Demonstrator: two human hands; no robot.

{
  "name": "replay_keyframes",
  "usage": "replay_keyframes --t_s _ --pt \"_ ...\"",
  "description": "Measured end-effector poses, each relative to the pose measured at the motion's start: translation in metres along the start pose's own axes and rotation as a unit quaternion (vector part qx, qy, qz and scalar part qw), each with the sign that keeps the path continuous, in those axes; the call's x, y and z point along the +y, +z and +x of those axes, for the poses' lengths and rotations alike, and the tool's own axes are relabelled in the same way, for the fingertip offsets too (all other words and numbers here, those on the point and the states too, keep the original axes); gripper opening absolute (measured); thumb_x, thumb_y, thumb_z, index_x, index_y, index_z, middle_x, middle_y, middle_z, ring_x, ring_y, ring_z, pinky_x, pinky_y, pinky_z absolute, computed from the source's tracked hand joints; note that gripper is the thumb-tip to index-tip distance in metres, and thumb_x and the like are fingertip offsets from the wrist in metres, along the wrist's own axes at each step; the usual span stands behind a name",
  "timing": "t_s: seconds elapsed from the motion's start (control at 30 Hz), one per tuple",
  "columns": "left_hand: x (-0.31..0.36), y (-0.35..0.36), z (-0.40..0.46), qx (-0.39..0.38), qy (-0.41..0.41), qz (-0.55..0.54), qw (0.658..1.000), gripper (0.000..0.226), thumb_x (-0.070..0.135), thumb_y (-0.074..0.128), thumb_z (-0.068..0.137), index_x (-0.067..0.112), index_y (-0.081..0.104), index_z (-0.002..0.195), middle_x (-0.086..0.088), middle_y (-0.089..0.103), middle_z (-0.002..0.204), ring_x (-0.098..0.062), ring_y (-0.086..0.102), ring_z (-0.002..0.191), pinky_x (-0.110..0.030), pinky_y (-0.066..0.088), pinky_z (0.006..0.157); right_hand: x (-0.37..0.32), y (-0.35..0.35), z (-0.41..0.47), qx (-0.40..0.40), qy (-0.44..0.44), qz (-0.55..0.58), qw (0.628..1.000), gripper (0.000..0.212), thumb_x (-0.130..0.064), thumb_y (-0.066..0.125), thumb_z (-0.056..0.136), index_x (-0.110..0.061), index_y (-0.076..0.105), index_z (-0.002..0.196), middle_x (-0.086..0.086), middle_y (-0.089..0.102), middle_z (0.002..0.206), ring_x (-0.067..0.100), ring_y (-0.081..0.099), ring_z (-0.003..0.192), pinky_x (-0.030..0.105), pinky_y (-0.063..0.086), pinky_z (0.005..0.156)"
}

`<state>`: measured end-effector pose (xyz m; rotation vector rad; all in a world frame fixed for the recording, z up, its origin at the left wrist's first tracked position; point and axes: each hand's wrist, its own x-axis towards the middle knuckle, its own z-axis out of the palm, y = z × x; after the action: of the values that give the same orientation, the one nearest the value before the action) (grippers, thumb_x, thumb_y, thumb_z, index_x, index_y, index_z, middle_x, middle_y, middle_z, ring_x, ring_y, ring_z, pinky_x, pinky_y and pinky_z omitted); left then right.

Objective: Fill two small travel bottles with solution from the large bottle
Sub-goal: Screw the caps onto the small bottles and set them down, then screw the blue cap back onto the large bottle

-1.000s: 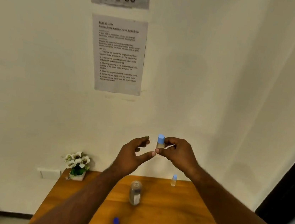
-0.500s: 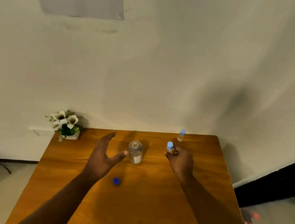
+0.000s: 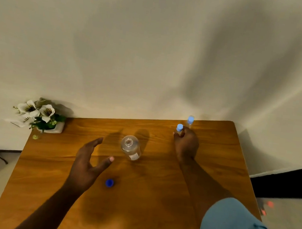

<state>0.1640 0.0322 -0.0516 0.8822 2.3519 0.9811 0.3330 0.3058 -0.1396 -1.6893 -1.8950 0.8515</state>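
The large clear bottle (image 3: 130, 147) stands uncapped in the middle of the wooden table (image 3: 152, 190). Its dark blue cap (image 3: 109, 182) lies nearer to me on the table. My right hand (image 3: 185, 144) is closed around a small travel bottle with a light blue cap (image 3: 179, 127), low over the table's far right part. A second small capped travel bottle (image 3: 190, 120) stands just behind it by the wall. My left hand (image 3: 88, 161) hovers open, fingers spread, to the left of the large bottle and apart from it.
A small white pot of artificial white flowers (image 3: 39, 116) sits at the table's far left corner against the wall. The wall runs along the table's far edge. Dark floor and a black skirting lie to the right.
My view has tilted down from the wall to the table. My right hand has carried the small capped bottle down and away to the far right. My left hand has let go and dropped beside the large bottle.
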Motion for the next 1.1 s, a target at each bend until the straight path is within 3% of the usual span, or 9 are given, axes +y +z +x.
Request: replay_keyframes --t_s 0.27,0.67,0.83,1.0,1.1 --pt "-0.016 0.001 0.009 -0.008 0.000 0.005 1.000 0.073 0.053 0.069 0.081 0.034 0.048 0.148 0.003 0.050 0.151 -0.019 0.042 0.141 -0.043 0.041 0.108 -0.005 0.025 0.013 0.052 0.024 -0.003 0.998 0.026 -0.028 0.072 0.091 -0.006 0.073 0.103 0.015 0.075 0.100 0.033 0.070 0.094 0.039 0.054 0.080" --pt "-0.020 0.006 0.014 -0.002 0.006 -0.012 1.000 0.073 0.054 0.068 0.080 0.033 0.050 0.147 0.001 0.049 0.153 -0.021 0.040 0.142 -0.045 0.041 0.107 -0.001 0.038 0.020 0.058 0.024 -0.040 0.997 0.027 -0.031 0.073 0.090 -0.008 0.073 0.105 0.012 0.075 0.102 0.029 0.071 0.094 0.038 0.056 0.082" --pt "-0.025 0.000 0.009 -0.011 0.002 -0.008 1.000 0.078 0.058 0.070 0.078 0.032 0.048 0.148 0.003 0.048 0.154 -0.019 0.040 0.143 -0.045 0.042 0.109 0.010 0.031 -0.009 0.026 0.014 -0.047 0.998 0.028 -0.038 0.070 0.089 -0.015 0.070 0.105 0.007 0.073 0.103 0.027 0.069 0.097 0.043 0.057 0.084" --pt "-0.036 -0.004 -0.004 -0.023 -0.027 -0.006 0.999 0.086 0.061 0.075 0.075 0.033 0.046 0.150 0.003 0.047 0.154 -0.019 0.041 0.143 -0.048 0.045 0.111 0.026 0.018 -0.077 -0.050 0.017 -0.070 0.996 0.048 -0.047 0.063 0.090 -0.020 0.061 0.130 0.005 0.067 0.125 0.026 0.065 0.112 0.047 0.056 0.092" --pt "-0.043 -0.006 -0.012 -0.024 -0.038 -0.013 0.999 0.082 0.053 0.081 0.078 0.034 0.046 0.150 0.004 0.046 0.154 -0.018 0.041 0.143 -0.048 0.045 0.112 0.021 0.004 -0.124 -0.097 0.014 -0.071 0.993 0.048 -0.046 0.064 0.092 -0.020 0.060 0.133 0.003 0.066 0.127 0.023 0.064 0.113 0.043 0.056 0.092"
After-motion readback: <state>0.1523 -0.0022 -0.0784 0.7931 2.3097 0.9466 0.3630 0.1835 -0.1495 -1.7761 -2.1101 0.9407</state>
